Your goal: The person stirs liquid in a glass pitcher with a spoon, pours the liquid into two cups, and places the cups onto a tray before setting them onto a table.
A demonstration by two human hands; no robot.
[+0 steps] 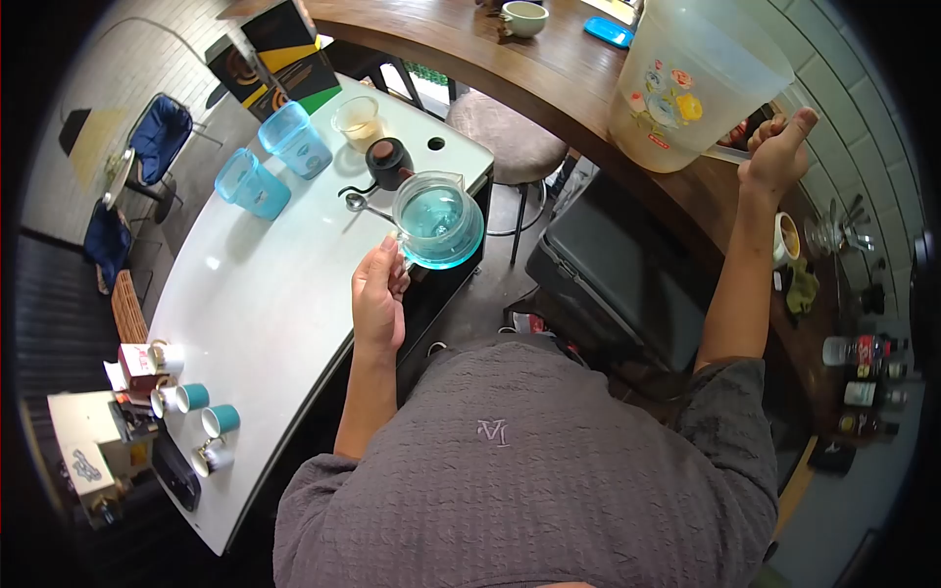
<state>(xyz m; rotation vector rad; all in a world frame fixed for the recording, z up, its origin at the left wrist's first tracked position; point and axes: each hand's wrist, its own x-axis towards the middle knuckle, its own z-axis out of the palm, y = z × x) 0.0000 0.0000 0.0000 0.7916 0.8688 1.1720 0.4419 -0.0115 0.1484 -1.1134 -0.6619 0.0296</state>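
Observation:
My left hand (377, 294) is closed on the handle of a small glass jug (456, 257) with blue liquid in it, held out beside the white table's edge. At upper right my right hand (779, 157) is closed at the handle side of a large translucent plastic pitcher (647, 132) with printed flowers. That pitcher is tilted over the wooden counter; the grip on its handle is partly hidden. Just beyond the glass jug are a metal spoon (357, 202) and a dark pot with a brown lid knob (389, 162).
Two blue plastic cups (253, 186) and a clear cup (358, 120) stand on the white table (265, 284), with several mugs (221, 420) at its near-left end. The wooden counter (470, 54) carries a pale bowl (525, 18) and a blue lid (609, 31). A stool (505, 137) stands between.

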